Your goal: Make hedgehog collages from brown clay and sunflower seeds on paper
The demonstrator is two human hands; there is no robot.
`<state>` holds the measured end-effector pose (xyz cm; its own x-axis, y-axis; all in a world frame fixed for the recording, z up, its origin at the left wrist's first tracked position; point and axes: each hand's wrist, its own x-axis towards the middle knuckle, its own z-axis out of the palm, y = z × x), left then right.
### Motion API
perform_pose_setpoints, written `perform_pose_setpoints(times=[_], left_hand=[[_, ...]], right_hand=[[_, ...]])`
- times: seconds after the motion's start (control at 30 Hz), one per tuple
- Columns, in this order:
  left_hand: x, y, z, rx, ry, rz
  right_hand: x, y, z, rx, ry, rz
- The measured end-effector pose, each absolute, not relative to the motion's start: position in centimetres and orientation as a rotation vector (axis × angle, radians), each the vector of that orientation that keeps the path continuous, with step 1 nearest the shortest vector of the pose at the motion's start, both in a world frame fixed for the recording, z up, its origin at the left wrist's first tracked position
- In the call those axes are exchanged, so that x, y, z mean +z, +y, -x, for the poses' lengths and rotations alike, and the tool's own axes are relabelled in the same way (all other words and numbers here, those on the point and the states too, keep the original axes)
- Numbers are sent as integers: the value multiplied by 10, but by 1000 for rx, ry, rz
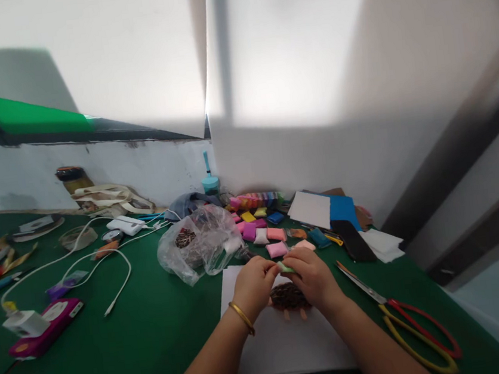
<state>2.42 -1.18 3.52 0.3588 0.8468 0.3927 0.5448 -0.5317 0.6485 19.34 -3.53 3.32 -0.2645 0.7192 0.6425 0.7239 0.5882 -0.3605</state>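
As the left hand and right hand meet above white paper, their fingertips clamp a small pale-green piece.
Fingers cover much of it and part of the dark oval figure below; colored packets crowd the green tabletop behind, toward the pale wall; the surface stretches left to a magenta power strip, while scissors lie near the right edge.

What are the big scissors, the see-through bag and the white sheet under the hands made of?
Scissors: the grey blades look like metal, with a sheen; the red and yellow handles seem smooth plastic, maybe coated metal.
Bag: probably thin plastic, because it's see-through, crinkled and glossy.
White sheet: flat, with straight edges and dull finish, so likely paper or thin card.
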Motion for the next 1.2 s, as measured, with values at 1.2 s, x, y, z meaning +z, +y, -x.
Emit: perform_pose_setpoints(times=[1.2], left_hand=[[34, -9, -29, 1084, 895, -1446]], right_hand=[[35, -39, -192, 99, -2031, 1287]])
